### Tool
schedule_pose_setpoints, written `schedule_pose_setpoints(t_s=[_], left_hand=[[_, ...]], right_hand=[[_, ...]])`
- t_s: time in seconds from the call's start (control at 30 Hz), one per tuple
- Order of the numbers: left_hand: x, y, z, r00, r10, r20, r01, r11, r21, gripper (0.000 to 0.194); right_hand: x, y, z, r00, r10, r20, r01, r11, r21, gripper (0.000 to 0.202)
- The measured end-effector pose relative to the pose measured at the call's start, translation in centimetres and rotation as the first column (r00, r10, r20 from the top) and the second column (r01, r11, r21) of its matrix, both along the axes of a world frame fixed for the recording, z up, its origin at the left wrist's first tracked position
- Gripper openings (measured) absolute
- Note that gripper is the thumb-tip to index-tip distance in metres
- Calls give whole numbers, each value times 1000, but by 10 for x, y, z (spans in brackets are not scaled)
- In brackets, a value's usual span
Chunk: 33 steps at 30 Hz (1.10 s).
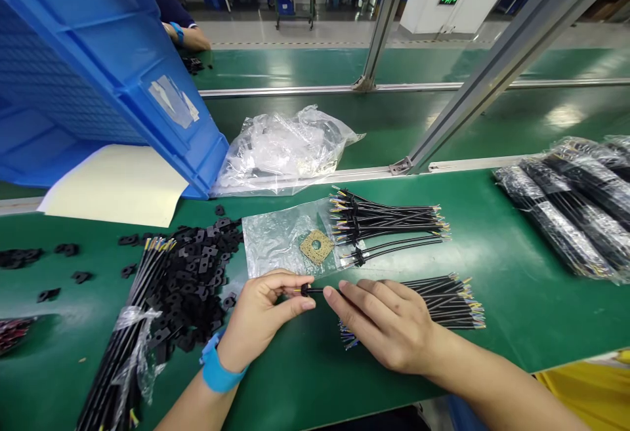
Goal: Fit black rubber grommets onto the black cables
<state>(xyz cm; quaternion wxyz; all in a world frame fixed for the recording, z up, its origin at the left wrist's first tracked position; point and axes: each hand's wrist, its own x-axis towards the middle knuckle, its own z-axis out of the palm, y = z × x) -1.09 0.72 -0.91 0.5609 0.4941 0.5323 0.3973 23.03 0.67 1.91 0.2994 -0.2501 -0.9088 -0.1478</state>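
Near the middle of the green table, my left hand [268, 316] pinches a small black clip [305, 290] at the end of a black cable [317, 290]. Fingers of my right hand [381, 316] lie along that same cable, their grip underneath hidden. Beneath and beyond my right hand is a pile of black cables [450, 303] with coloured wire ends. Further back lie cables with black clips fitted [384, 218]. A tan perforated square piece [316, 246] rests on a clear plastic bag [268, 237]. Many loose black clips [197, 273] are heaped left of my left hand.
A tied cable bundle [121, 352] lies at the left, below a blue crate [167, 77] and cream paper [115, 185]. Wrapped bundles [556, 211] are at the right. Metal posts [472, 73] and crumpled plastic [290, 145] stand behind. Another person's arm [189, 36] shows across the table.
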Motion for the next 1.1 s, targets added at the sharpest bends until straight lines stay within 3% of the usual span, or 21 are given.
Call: schedule_pose_setpoints(t_s=[0.17, 0.4, 0.73, 0.97, 1.1], left_hand=[[5, -7, 1, 998, -32, -50, 42, 973, 225, 20], [3, -9, 2, 987, -30, -156, 108, 847, 521, 20], [8, -7, 2, 982, -36, -186, 147, 767, 625, 18], [13, -9, 0, 973, -49, -227, 189, 733, 653, 18], [14, -10, -1, 969, -30, -246, 190, 727, 660, 17]], right_hand=[[-1, 3, -7, 985, 50, -165, -77, 984, -160, 23], [-8, 3, -11, 963, 34, -267, -140, 909, -392, 12], [-10, 4, -7, 934, 31, -355, -263, 734, -627, 20], [-14, 3, -18, 940, 32, -340, -266, 691, -672, 35], [-14, 3, -22, 936, 11, -353, -270, 665, -697, 34]])
